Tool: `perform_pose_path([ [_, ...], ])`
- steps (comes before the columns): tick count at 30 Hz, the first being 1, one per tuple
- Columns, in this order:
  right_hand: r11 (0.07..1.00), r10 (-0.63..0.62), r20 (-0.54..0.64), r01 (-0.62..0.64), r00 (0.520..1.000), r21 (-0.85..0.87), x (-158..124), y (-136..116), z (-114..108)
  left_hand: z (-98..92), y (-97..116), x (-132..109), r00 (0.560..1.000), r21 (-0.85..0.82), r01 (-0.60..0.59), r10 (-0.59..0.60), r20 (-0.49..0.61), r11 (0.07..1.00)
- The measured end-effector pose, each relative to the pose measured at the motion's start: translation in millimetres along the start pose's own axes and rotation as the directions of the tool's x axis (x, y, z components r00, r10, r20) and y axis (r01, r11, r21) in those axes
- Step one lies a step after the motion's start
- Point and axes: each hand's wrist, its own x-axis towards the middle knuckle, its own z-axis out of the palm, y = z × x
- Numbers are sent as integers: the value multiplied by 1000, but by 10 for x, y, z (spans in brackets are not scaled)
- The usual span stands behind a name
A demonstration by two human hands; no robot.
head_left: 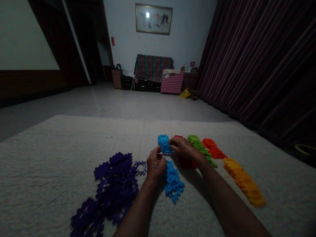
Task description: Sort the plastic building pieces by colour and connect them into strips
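Observation:
Pinched in the fingers of my right hand [182, 147] is a light-blue interlocking gear tile [166, 149], at the near end of a short row of blue tiles [163, 139]. My left hand [156, 163] is just to the left and nearer, thumb and fingers apart and loosely curled. Its fingertips come close to the tile's lower left edge; I cannot tell whether they touch. Beside my left thumb lies a loose pile of blue tiles [173, 182]. Under my right hand and wrist, red tiles [189, 163] are partly hidden.
Left of my hands spreads a heap of dark purple tiles [116, 184], with a purple frame tile [141, 168] beside it. Rows of green [199, 146], orange-red [212, 148] and yellow-orange tiles [244, 182] lie to the right. All rest on a pale quilted cover [74, 141].

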Motion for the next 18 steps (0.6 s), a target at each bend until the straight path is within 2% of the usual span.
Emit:
perform_pose_path([
  [3, 1000, 8, -23, -8, 1000, 7, 3, 73, 76, 3, -3, 0, 1000, -15, 6, -6, -6, 1000],
  [5, 1000, 7, -82, -7, 997, -7, 2, 108, 99, 0, 6, 0, 1000, -17, 4, -4, -6, 1000],
  [8, 998, 8, -189, -20, 982, -61, 0, 85, 60, -10, 12, 4, 1000, -46, -5, 5, -1, 999],
  [10, 997, 15, -190, -30, 982, -75, -11, 13, -7, -13, -7, 13, 1000, -98, -13, 13, 5, 995],
  [11, 998, 16, -142, -25, 990, -65, -24, -33, -43, -11, -23, 21, 1000, -134, -16, 17, 4, 991],
  [13, 1000, -3, 31, 3, 1000, -20, -63, -123, -101, -2, -61, 39, 1000, -209, -17, 16, -5, 978],
  [15, 999, -28, 198, 24, 980, 23, -110, -186, -122, 11, -92, 55, 1000, -271, -12, 11, -8, 962],
  [18, 1000, -6, 281, 5, 960, 5, -156, -217, -88, 20, -103, 68, 1000, -308, -4, 7, 7, 951],
])
